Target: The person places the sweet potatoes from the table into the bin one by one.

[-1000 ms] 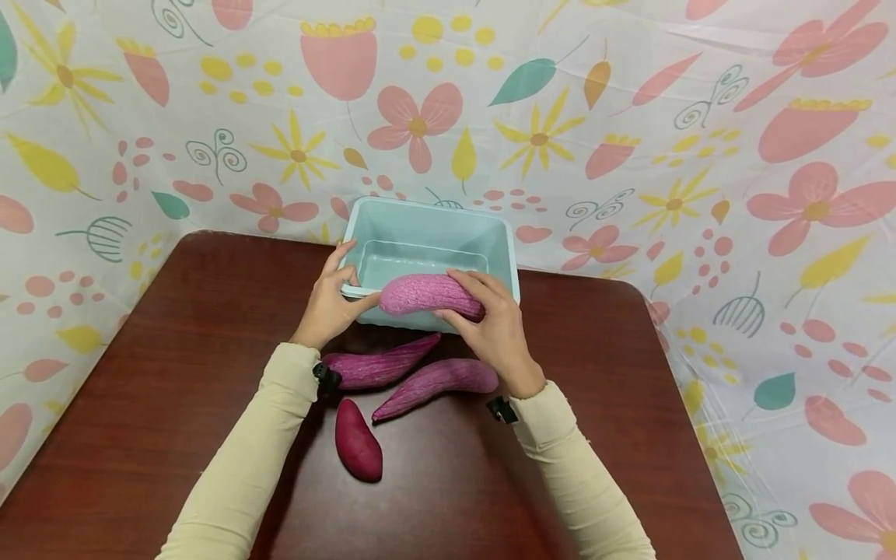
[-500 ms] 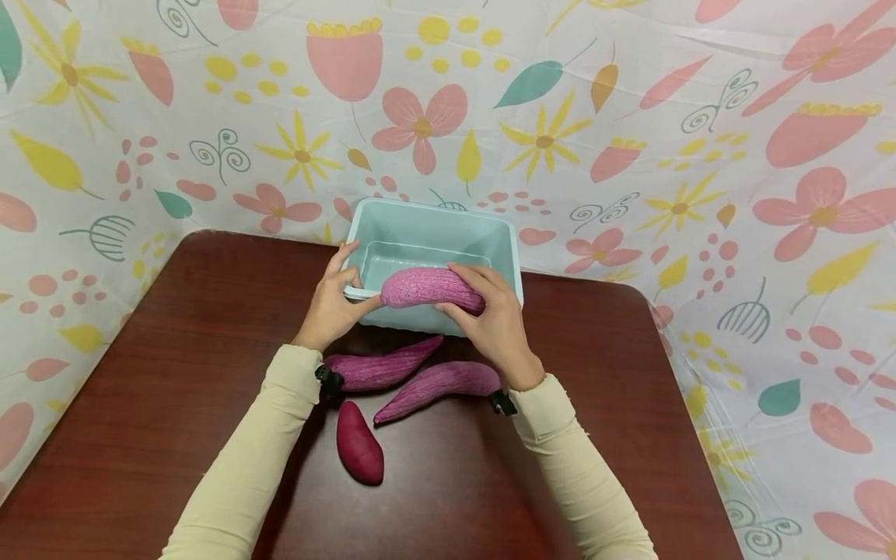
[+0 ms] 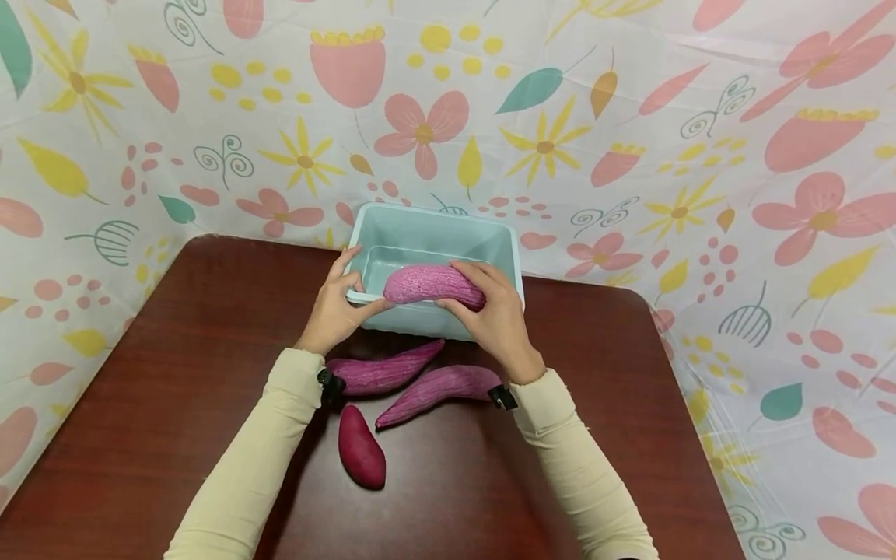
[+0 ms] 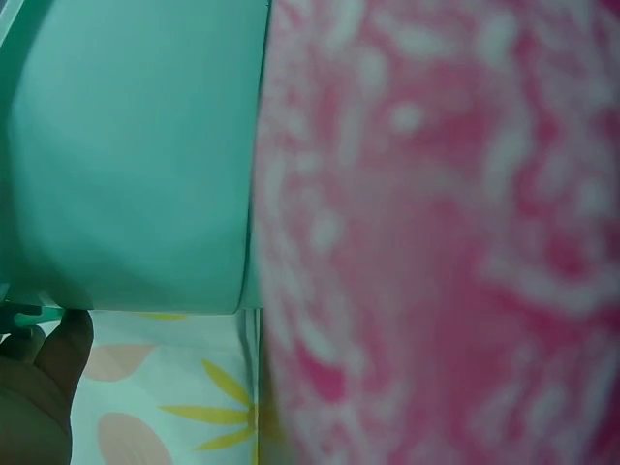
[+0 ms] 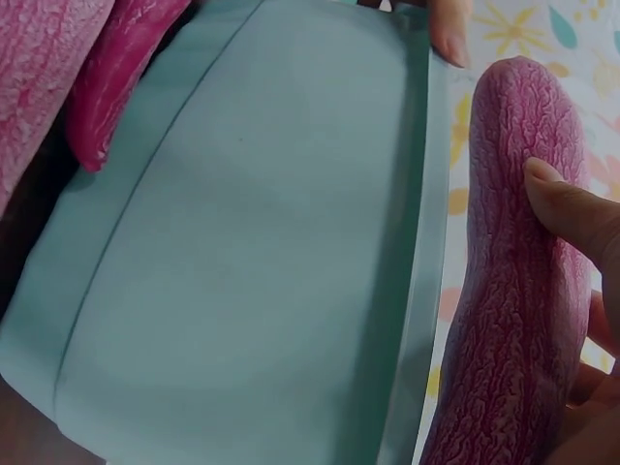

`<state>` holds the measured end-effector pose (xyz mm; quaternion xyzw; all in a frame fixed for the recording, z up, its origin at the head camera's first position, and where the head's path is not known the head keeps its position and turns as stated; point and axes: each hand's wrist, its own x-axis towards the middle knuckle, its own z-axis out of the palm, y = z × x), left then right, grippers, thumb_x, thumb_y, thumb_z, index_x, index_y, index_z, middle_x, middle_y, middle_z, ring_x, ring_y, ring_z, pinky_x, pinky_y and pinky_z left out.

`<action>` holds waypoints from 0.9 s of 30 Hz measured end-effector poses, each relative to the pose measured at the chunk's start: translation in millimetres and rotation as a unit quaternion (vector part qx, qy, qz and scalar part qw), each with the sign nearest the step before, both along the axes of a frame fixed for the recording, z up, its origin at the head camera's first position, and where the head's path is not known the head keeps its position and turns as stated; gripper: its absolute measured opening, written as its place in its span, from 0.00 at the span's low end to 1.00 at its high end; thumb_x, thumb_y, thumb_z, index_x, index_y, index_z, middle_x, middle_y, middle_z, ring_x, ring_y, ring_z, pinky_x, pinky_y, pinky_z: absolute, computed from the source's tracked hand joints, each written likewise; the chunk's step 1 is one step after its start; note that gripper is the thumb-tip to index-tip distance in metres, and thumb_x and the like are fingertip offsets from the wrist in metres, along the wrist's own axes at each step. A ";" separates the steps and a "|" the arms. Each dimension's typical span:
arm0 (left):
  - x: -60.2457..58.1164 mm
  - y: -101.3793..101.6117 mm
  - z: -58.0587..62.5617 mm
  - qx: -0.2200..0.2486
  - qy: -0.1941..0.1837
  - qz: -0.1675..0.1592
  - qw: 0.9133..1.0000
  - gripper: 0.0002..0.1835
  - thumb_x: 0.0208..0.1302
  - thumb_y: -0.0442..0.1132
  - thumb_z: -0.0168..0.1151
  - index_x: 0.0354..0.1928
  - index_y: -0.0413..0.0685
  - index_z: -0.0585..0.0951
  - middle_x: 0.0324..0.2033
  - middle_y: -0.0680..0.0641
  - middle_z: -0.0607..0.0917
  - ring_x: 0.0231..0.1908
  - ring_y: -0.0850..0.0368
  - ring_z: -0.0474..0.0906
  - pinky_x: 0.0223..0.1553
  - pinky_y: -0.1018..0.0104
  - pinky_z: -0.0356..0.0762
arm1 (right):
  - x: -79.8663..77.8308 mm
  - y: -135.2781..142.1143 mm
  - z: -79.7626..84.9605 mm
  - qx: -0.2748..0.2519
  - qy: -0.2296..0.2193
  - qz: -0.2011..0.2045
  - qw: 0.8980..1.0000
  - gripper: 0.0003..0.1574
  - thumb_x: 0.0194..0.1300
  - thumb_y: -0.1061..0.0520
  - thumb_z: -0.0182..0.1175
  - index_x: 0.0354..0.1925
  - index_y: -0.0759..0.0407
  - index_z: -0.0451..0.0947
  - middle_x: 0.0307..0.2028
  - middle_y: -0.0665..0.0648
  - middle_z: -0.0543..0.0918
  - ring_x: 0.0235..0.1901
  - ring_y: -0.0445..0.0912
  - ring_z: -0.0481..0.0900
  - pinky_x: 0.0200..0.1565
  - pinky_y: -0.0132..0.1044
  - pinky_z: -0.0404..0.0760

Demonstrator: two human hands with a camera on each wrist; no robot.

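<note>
Over the near rim of a pale blue bin (image 3: 437,233), a purple eggplant (image 3: 423,284) is held level in the air, gripped by a person's right hand (image 3: 500,319). Thumb on the near side, fingers on the far side, that hand is only part-closed, spread to the fruit's thickness. The left hand (image 3: 332,311) grips the bin's near left corner, its thumb along the rim, close to the eggplant's blunt end; whether they touch I can't tell. I'd guess the eggplant is light and stiff, perhaps a model; its wrinkled skin should keep it from slipping, and a hold around the thick middle would balance better than this one nearer one end. On the dark table (image 3: 595,358) lie a farther eggplant (image 3: 385,371), a nearer eggplant (image 3: 441,386) and a small dark red sweet potato (image 3: 362,449), or something like one. The right palm hides the held eggplant's other end, and the wrist cameras partly cover the two lying beneath. From the left wrist, a blurred pink mass fills the right side, too close to make out, and the bin is cut off.
</note>
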<state>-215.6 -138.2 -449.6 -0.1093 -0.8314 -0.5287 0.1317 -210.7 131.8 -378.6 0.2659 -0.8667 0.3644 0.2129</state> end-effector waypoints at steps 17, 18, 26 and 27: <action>-1.4 1.2 -2.8 -0.001 0.010 0.001 1.000 0.29 0.54 0.50 0.78 0.25 0.44 0.65 0.78 0.54 0.59 0.81 0.48 0.44 0.65 0.41 0.66 | -23.3 -9.6 5.3 0.017 0.011 0.008 1.000 0.35 0.54 0.49 0.78 0.60 0.52 0.81 0.51 0.58 0.85 0.53 0.52 0.81 0.56 0.47 0.79; -1.7 1.2 -3.0 -0.001 0.011 0.001 1.000 0.29 0.54 0.50 0.78 0.25 0.44 0.65 0.78 0.54 0.59 0.81 0.49 0.44 0.65 0.41 0.66 | -24.9 -9.8 5.1 0.019 0.009 0.007 1.000 0.35 0.54 0.48 0.78 0.60 0.52 0.81 0.52 0.58 0.85 0.53 0.52 0.81 0.56 0.47 0.79; -0.9 1.2 -2.1 0.001 0.008 0.003 1.000 0.29 0.54 0.52 0.78 0.25 0.46 0.65 0.77 0.55 0.60 0.81 0.51 0.45 0.64 0.43 0.67 | -37.5 -10.5 2.4 0.042 -0.004 -0.003 0.999 0.36 0.55 0.47 0.77 0.60 0.53 0.81 0.53 0.59 0.85 0.54 0.54 0.81 0.56 0.48 0.78; -1.0 1.0 -2.6 0.001 0.006 0.004 1.000 0.29 0.54 0.52 0.78 0.25 0.46 0.65 0.78 0.55 0.59 0.81 0.51 0.45 0.64 0.43 0.67 | -39.0 -10.7 2.2 0.045 -0.006 -0.003 0.999 0.36 0.55 0.47 0.77 0.60 0.53 0.81 0.53 0.59 0.85 0.54 0.54 0.81 0.56 0.48 0.78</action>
